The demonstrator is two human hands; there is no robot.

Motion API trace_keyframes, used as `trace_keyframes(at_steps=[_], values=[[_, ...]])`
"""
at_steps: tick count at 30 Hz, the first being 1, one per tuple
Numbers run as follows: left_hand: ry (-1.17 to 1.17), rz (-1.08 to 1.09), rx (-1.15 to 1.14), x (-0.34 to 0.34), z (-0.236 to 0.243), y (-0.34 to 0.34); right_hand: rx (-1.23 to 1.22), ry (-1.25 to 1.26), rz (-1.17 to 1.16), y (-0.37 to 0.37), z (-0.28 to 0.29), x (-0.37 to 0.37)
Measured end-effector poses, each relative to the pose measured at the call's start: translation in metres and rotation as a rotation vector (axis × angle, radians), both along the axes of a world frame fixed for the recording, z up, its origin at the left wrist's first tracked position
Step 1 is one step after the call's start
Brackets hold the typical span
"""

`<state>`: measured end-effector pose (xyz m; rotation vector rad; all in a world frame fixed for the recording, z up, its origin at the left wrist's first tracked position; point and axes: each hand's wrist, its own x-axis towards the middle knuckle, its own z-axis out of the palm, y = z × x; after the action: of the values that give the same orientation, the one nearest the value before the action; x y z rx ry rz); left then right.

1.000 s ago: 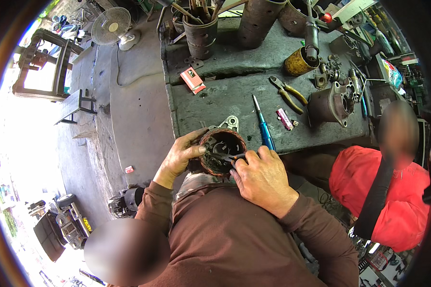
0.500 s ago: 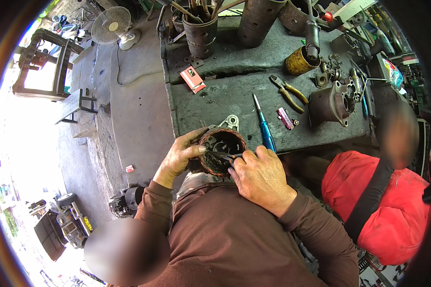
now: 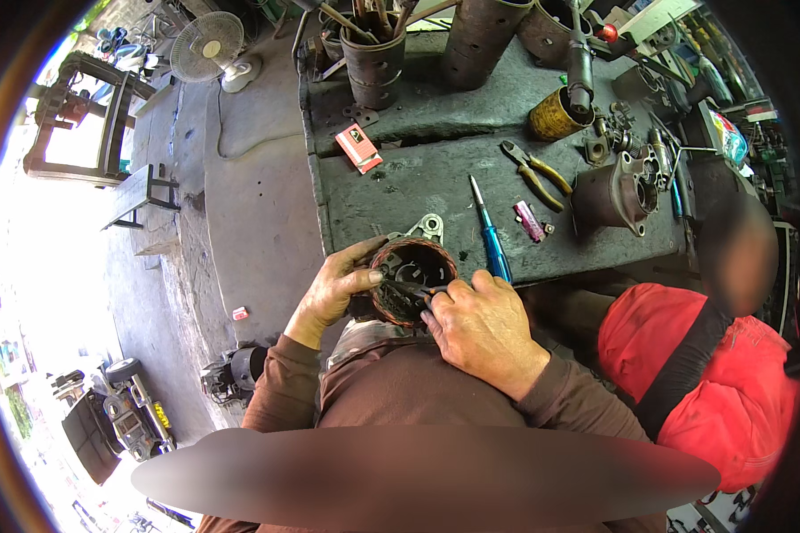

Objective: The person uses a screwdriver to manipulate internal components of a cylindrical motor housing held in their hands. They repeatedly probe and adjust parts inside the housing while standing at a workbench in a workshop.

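Note:
A round motor stator (image 3: 411, 251), with copper-coloured winding around its rim, is held just off the near edge of the workbench, its open end facing up. My left hand (image 3: 336, 289) grips its left side, thumb over the rim. Closed around a slim dark tool (image 3: 428, 291), my right hand (image 3: 489, 336) lies at the right rim, and the tool reaches into the stator. Fingers hide most of the tool, so its kind is unclear. Just beyond the stator a grey metal bracket (image 3: 430, 226) with a round hole shows.
On the bench (image 3: 418, 182) lie a blue-handled screwdriver (image 3: 492, 238), yellow-handled pliers (image 3: 539, 176), a small pink item (image 3: 529, 220) and a red-and-white box (image 3: 359, 148). A metal housing (image 3: 609, 197) and a yellow can (image 3: 556, 117) stand farther right. Someone in red (image 3: 649, 333) sits at the right.
My hands, the stator and the dark tool keep nearly the same place. On the right, the other person's dark-sleeved arm has shifted slightly.

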<state>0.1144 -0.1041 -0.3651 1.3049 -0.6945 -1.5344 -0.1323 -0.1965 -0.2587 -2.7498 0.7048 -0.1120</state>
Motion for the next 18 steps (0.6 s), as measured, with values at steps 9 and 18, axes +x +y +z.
trace_keyframes(at_steps=[9, 18], values=[[0.066, -0.004, -0.011, 0.0004, 0.0008, -0.0005, -0.034, -0.028, 0.067, -0.007, -0.0067, 0.0006], [0.029, -0.022, 0.003, 0.0022, 0.0023, 0.0006, -0.045, 0.003, 0.092, -0.0088, -0.0056, 0.006]])
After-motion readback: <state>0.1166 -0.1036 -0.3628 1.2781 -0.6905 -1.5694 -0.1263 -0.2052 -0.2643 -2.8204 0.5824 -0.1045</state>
